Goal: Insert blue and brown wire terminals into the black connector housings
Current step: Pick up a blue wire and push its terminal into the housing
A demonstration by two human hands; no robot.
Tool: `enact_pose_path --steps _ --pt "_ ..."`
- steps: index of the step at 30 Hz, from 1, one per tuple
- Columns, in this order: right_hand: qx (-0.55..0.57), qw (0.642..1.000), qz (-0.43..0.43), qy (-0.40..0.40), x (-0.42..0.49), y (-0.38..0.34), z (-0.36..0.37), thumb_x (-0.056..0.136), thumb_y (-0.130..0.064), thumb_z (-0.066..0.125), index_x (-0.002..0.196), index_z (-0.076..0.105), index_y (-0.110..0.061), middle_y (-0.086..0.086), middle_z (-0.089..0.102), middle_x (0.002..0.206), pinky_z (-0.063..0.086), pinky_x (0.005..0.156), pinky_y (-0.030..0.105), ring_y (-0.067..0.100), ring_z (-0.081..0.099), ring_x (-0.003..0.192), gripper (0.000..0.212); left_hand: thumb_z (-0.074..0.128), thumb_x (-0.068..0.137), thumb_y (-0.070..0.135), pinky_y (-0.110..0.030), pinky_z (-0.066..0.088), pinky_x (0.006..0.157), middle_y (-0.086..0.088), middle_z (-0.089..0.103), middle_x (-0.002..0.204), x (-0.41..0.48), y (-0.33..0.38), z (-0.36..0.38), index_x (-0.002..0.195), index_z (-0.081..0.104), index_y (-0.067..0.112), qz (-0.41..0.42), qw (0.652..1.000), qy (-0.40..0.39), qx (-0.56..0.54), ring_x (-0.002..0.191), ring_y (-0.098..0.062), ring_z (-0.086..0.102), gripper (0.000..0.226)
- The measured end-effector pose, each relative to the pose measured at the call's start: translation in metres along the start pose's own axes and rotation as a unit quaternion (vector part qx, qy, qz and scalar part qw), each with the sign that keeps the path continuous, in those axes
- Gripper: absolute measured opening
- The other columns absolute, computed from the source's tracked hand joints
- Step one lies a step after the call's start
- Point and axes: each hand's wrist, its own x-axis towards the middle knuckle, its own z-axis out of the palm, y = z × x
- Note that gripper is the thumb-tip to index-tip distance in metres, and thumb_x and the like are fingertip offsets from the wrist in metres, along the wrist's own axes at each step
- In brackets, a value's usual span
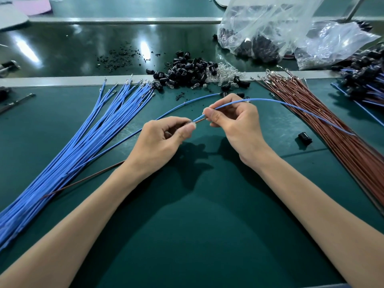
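Note:
My left hand (166, 140) pinches the ends of a blue and a brown wire (199, 120) between thumb and forefinger; what lies inside the fingers is hidden. The brown wire (83, 180) trails back under my left forearm. My right hand (236, 123) pinches the blue wire (291, 104) just to the right, and that wire arcs away over the brown bundle. A pile of black connector housings (187, 68) lies beyond the hands. A single housing (305, 138) sits to the right of my right wrist.
A fan of blue wires (83, 150) covers the left of the green mat (207, 215); brown wires (336, 132) lie at the right. One loose blue wire (166, 114) curves behind my left hand. Plastic bags (270, 28) and assembled wires with housings (365, 77) are at the back right.

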Motion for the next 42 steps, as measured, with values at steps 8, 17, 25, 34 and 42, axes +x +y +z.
enact_pose_path --steps 8,17,25,34,42 --pt "0.014 1.000 0.001 -0.026 0.0004 -0.0013 -0.0031 0.083 -0.008 0.071 0.076 0.061 -0.020 -0.009 0.067 0.069 0.051 0.066 0.018 0.006 0.062 0.068 0.017 0.057 0.093 0.012 -0.021 0.043 0.063 0.004 0.063 0.072 -0.0002 0.0001 0.0010 0.092 0.067 0.014 0.009 1.000 -0.011 0.026 0.062 -0.008 0.050 0.010" --pt "0.009 1.000 0.007 -0.027 0.0006 0.0001 -0.0026 0.084 -0.006 0.069 0.076 0.060 -0.020 -0.009 0.067 0.068 0.052 0.068 0.019 0.006 0.063 0.068 0.019 0.055 0.094 0.010 -0.011 0.035 0.060 0.010 0.057 0.072 0.0002 0.0010 0.0004 0.093 0.068 0.008 0.045 0.995 -0.020 0.087 0.062 0.001 0.048 0.013" --pt "0.007 1.000 -0.001 -0.014 -0.0025 -0.0003 0.0022 0.086 0.000 0.065 0.077 0.057 -0.016 -0.003 0.065 0.069 0.055 0.068 0.022 0.010 0.066 0.067 0.021 0.056 0.094 0.012 -0.017 0.035 0.062 0.004 0.056 0.074 0.0006 0.0013 0.0010 0.093 0.069 0.004 0.065 0.989 -0.020 0.131 0.065 -0.009 0.049 0.015" --pt "0.015 1.000 0.011 -0.008 -0.0027 -0.0007 0.0033 0.086 -0.002 0.067 0.077 0.058 -0.014 0.004 0.064 0.071 0.055 0.068 0.022 0.011 0.065 0.069 0.018 0.057 0.094 0.013 -0.019 0.037 0.062 -0.005 0.061 0.077 0.0006 -0.0009 0.0019 0.092 0.070 0.005 0.069 0.990 -0.019 0.124 0.068 -0.019 0.053 0.015" --pt "-0.004 1.000 0.007 -0.021 -0.0032 0.0000 0.0032 0.085 -0.003 0.068 0.077 0.058 -0.015 0.003 0.065 0.072 0.056 0.068 0.025 0.013 0.066 0.071 0.018 0.064 0.090 0.012 -0.018 0.038 0.061 -0.001 0.061 0.078 0.0005 -0.0049 0.0026 0.093 0.071 0.007 0.074 0.990 0.010 0.122 0.062 -0.006 0.049 0.010"
